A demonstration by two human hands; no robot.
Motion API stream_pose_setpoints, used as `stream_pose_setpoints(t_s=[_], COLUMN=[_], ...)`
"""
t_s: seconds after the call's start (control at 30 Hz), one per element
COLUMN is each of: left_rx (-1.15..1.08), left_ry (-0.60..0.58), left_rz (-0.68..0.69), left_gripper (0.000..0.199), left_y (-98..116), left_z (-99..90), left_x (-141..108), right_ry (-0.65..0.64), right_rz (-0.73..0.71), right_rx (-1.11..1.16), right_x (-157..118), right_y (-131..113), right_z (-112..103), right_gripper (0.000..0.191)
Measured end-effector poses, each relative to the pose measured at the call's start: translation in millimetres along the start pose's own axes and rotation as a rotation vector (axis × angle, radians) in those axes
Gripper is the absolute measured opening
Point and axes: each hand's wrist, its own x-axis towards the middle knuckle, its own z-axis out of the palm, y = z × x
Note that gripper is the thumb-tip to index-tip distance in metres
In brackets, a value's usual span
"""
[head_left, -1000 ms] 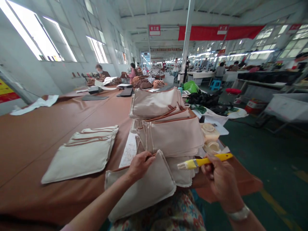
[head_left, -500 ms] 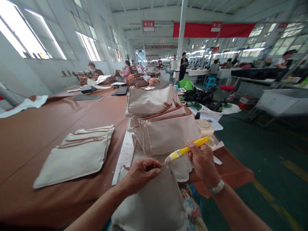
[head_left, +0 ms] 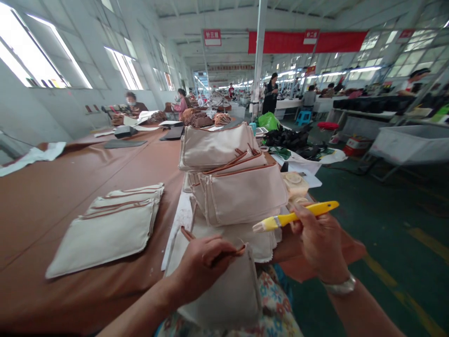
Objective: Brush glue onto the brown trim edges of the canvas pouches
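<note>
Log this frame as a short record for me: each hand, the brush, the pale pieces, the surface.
Left hand: grips a pale piece by its brown top edge
Right hand: holds a yellow-handled brush
Brush tip: pointing left, apart from the gripped piece
Other pieces: a left stack, a taller pile ahead
Surface: brown-covered table

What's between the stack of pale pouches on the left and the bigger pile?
The head view shows brown sheet, then a white strip along the bigger pile.
</note>
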Motion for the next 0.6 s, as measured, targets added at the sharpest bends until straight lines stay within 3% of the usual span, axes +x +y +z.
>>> stream_pose_setpoints(t_s=[0.13,0.23,0.33,0.47,0.6], left_rx=[0.431,0.516,0.533,0.557,0.565], left_ry=[0.004,0.011,0.031,0.028,0.042], left_rz=[0.462,0.645,0.672,0.667,0.683], left_gripper=[0.013,0.022,0.025,0.028,0.027], left_y=[14.7,27.1,33.3,31.7,29.4], left_z=[-11.6,-21.7,-27.9,-29.4,-27.9], left_x=[-5.1,-2.6,-2.0,-8.2,-11.2], right_ry=[-0.025,-0.068,-0.16,-0.305,-0.121], right_rz=[0.136,0.137,0.091,0.109,0.024], right_rx=[0.192,0.164,0.114,0.124,0.114], right_x=[-4.5,-23.4,-46.1,-58.6,-51.6], right_y=[-12.8,-17.0,-17.1,-21.8,-33.8], right_z=[-11.1,-8.1,-8.0,-24.5,-30.7], right_gripper=[0.034,0.03,0.029,0.025,0.021])
